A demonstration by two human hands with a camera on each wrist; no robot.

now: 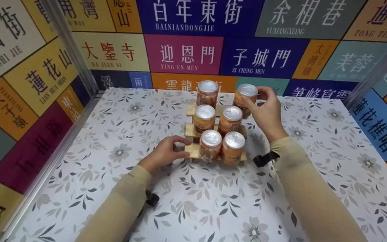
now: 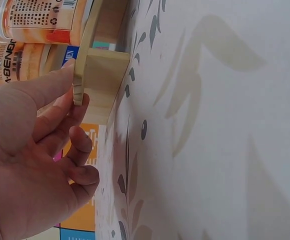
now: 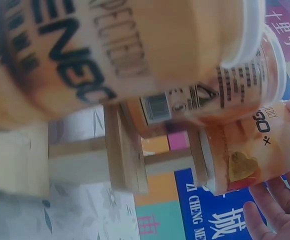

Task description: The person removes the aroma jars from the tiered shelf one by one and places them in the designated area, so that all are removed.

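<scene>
A small stepped wooden stand [image 1: 194, 152] bears clear cans with silver lids and orange contents, two to a step. My left hand [image 1: 166, 153] pinches the left end of its lowest board [image 2: 80, 82], thumb on top and a finger beneath. With thumb and fingers, my right hand [image 1: 269, 112] grips the back right can [image 1: 247, 90] near its lid. That can's base is right at the top step in the right wrist view, and a heart shape [image 3: 242, 166] shows on its side. Beside it on the top step stands another can [image 1: 207, 92]. Below are the middle cans [image 1: 204, 118] and front cans [image 1: 233, 148].
The stand is on a table with a white floral cover [image 1: 119, 188]. Behind it rises a wall of coloured panels [image 1: 183, 53] with Chinese lettering. Similar panels [image 1: 39, 80] line the left and right sides.
</scene>
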